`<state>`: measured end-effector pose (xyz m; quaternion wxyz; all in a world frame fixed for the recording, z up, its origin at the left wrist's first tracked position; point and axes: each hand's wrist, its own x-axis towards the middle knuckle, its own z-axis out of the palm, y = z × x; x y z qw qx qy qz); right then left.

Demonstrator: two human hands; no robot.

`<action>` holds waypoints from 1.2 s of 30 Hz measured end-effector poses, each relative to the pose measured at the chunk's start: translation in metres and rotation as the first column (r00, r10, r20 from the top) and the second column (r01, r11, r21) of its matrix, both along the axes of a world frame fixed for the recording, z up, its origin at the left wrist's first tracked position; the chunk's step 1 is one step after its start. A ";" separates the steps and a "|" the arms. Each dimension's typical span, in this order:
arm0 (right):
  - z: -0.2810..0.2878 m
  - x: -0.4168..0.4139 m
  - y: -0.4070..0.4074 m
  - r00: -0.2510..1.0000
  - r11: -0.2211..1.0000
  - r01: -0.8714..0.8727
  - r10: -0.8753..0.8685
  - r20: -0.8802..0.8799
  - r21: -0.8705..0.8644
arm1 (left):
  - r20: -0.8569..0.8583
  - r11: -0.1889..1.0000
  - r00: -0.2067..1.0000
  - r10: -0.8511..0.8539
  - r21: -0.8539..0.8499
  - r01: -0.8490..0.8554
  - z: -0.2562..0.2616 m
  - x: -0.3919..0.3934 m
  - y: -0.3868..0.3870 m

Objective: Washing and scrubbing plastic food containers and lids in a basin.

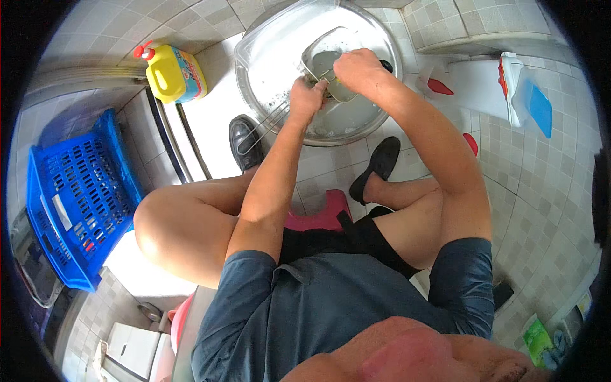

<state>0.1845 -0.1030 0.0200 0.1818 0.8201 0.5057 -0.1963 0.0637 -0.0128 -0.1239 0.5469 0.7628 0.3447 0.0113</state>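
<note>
A wide metal basin [351,142] with cloudy water stands on the floor before me. Over it, my left hand [308,98] grips a long-handled wire utensil [274,117] where its handle meets a rounded wire frame [305,55]. The doubled wire handle slants out past the basin's rim, above my left shoe. My right hand [358,71] is closed at the frame's inner side, its fingertips close to my left thumb; whether it also holds something small is hidden. A clear plastic container [281,31] lies across the basin's far left rim.
A yellow jug [167,76] with a red pump stands left of the basin. Further left leans a blue plastic crate [86,191]. A pink stool [317,215] is beneath me. On the right are a red-and-white packet [510,90], a blue plastic piece [540,111] and tiled wall.
</note>
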 end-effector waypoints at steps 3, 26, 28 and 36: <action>0.017 -0.001 0.001 0.998 0.991 0.048 -0.054 -0.042 -0.124 | -0.077 0.786 0.981 0.179 -0.589 -0.190 0.022 -0.002 -0.011; 0.037 -0.177 0.002 0.978 0.875 0.152 -0.200 0.057 0.460 | -0.072 0.564 0.956 -0.285 -0.819 0.107 0.055 0.009 0.022; 0.051 -0.177 -0.004 0.989 0.948 0.082 -0.040 -0.142 0.307 | -0.120 0.522 0.987 -0.103 -0.852 -0.049 0.049 0.007 0.021; 0.067 -0.200 -0.025 0.974 0.998 -0.045 0.055 -0.218 0.048 | -0.138 0.674 0.973 -0.183 -0.738 0.023 0.060 0.014 0.008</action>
